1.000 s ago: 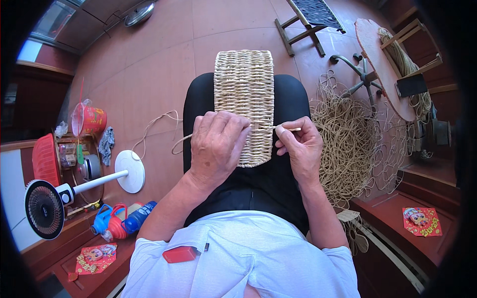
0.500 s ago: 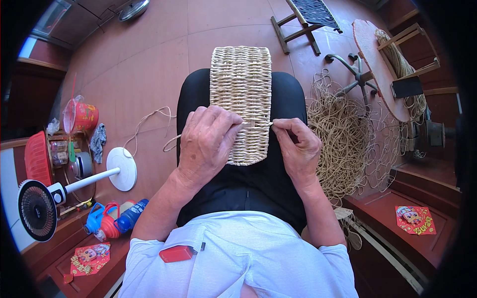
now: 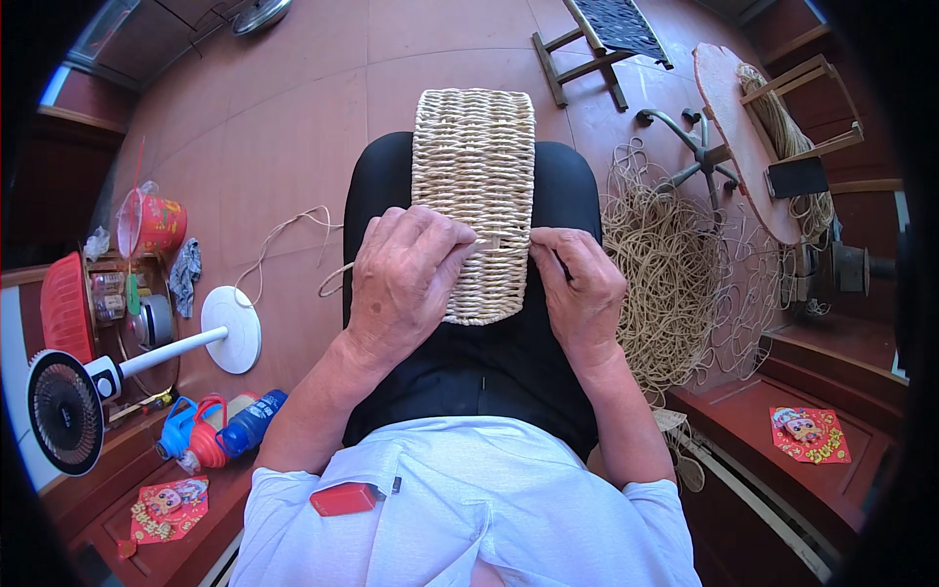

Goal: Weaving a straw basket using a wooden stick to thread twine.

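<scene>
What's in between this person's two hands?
In the head view, a straw-coloured woven piece lies between the left hand and the right hand, its lower part filling the gap.

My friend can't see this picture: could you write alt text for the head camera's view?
A person's left hand and right hand work at a woven, straw-coloured piece on their lap, the left over its left side, the right at its right edge. A heap of tan cord lies right, a fan left.
</scene>
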Demonstrator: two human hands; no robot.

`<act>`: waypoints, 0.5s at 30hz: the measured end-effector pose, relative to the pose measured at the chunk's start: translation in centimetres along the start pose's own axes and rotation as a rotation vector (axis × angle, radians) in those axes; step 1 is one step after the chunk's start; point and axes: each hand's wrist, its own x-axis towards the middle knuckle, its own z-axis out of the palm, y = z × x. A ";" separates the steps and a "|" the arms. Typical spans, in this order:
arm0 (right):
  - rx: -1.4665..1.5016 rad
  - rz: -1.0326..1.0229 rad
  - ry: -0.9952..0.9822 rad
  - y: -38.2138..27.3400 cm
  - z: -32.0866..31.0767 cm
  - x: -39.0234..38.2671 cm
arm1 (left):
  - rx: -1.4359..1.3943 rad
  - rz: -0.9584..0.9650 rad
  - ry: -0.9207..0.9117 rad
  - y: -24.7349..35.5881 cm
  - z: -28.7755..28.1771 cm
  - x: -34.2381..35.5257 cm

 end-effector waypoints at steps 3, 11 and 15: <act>0.012 0.005 0.008 -0.1 0.2 0.0 | -0.002 0.002 0.008 0.0 0.1 -0.1; 0.406 0.412 -0.028 -0.9 0.4 0.0 | -0.018 -0.010 0.022 -0.1 0.2 -0.3; 0.749 0.639 -0.086 -0.7 -0.6 0.5 | -0.017 -0.018 0.011 -0.1 0.2 -0.4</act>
